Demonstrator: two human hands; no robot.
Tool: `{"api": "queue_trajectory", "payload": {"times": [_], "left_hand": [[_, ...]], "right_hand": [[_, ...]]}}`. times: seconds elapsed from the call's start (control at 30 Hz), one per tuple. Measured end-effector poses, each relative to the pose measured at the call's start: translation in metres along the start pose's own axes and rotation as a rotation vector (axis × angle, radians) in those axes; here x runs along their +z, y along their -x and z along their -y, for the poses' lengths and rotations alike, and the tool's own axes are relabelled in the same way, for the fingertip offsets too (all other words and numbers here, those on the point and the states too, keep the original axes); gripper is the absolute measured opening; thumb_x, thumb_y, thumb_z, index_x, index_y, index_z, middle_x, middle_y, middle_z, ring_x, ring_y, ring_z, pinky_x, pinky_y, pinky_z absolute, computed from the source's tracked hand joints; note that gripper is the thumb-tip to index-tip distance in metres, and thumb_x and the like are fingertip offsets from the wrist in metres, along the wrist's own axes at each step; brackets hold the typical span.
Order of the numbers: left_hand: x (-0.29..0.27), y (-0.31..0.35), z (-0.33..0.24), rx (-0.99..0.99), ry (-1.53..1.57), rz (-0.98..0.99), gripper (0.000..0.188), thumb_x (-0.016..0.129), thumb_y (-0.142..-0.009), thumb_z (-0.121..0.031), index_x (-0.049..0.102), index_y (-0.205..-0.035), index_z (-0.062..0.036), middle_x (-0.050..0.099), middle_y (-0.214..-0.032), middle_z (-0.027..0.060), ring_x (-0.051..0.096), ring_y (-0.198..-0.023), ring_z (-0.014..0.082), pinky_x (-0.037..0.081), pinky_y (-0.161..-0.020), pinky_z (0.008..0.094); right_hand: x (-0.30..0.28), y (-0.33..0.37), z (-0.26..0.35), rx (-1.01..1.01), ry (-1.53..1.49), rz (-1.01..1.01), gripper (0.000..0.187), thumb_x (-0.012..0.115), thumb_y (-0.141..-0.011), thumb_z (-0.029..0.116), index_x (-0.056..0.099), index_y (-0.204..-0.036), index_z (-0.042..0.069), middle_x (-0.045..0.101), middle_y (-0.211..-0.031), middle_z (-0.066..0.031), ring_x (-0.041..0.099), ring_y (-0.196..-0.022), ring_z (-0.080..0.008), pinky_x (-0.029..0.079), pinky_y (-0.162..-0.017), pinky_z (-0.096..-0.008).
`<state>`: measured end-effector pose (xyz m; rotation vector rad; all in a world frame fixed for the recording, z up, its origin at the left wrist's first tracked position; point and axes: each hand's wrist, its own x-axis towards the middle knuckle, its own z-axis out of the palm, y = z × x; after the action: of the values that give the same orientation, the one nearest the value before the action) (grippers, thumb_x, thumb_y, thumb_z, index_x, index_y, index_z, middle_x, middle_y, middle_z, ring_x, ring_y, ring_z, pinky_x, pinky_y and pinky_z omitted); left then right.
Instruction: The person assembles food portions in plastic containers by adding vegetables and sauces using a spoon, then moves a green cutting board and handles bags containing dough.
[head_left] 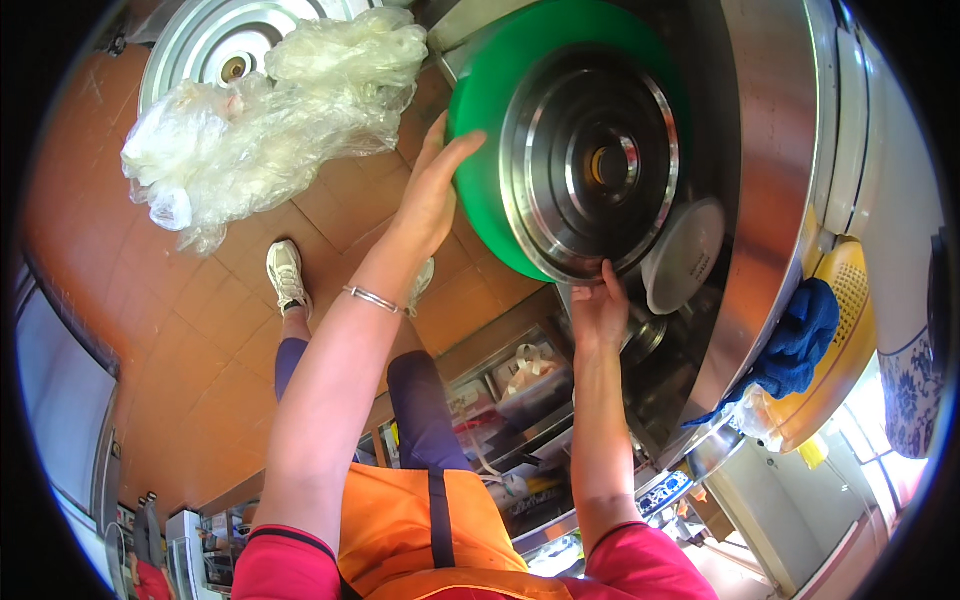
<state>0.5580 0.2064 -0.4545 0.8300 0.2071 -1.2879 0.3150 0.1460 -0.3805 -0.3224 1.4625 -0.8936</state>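
A large green basin [478, 205] is tilted in front of me, with a round metal pot lid [545, 150] with concentric rings lying against it. My left hand [432, 195] grips the basin's left edge, thumb on the near side and the other fingers partly hidden behind. At the lower edge my right hand [600, 308] pinches the rim of the pot lid, its thumb on top. Whether those fingers also hold the basin, I cannot tell. Just right of that hand, a pale round lid or bowl [685, 258] leans on the dark shelf.
Crumpled clear plastic bags [270, 130] lie at upper left, partly over a ringed metal disc [205, 50]. A steel counter edge [775, 170] curves along the right. Beyond it are a blue cloth [800, 335] and a yellow strainer [845, 300]. Boxes fill the lower shelf [520, 385].
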Motion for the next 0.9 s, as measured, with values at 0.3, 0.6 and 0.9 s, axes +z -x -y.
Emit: {"api": "queue_trajectory", "payload": {"times": [0.3, 0.6, 0.9], "left_hand": [[0.018, -0.031, -0.010, 0.112, -0.104, -0.066, 0.108, 0.064, -0.090, -0.046, -0.007, -0.154, 0.0039, 0.008, -0.163, 0.0211, 0.014, -0.150, 0.0297, 0.018, -0.120, 0.0354], [-0.076, 0.110, 0.047, -0.189, -0.581, -0.105, 0.057, 0.060, -0.096, -0.022, 0.041, -0.147, -0.0050, 0.047, -0.147, 0.0131, 0.043, -0.135, 0.0216, 0.036, -0.110, 0.0341], [-0.178, 0.312, 0.002, -0.478, -0.917, -0.200, 0.029, 0.059, -0.097, -0.009, 0.058, -0.124, 0.0002, 0.069, -0.113, 0.0099, 0.066, -0.104, 0.0166, 0.052, -0.092, 0.0289]], "right_hand": [[-0.004, -0.031, -0.004, 0.073, -0.146, 0.311, 0.016, 0.061, -0.098, 0.014, 0.061, -0.108, 0.001, 0.068, -0.102, -0.0067, 0.062, -0.083, -0.0134, 0.050, -0.071, -0.0255], [0.003, -0.021, -0.004, 0.143, -0.095, 0.085, 0.025, 0.058, -0.100, 0.029, 0.061, -0.098, 0.004, 0.065, -0.089, -0.0072, 0.061, -0.078, -0.0159, 0.053, -0.068, -0.0285], [-0.012, 0.107, -0.045, 0.269, 0.507, 0.071, 0.027, 0.060, -0.098, 0.030, 0.062, -0.109, 0.005, 0.072, -0.101, -0.0122, 0.063, -0.072, -0.0139, 0.050, -0.061, -0.0240]]}}
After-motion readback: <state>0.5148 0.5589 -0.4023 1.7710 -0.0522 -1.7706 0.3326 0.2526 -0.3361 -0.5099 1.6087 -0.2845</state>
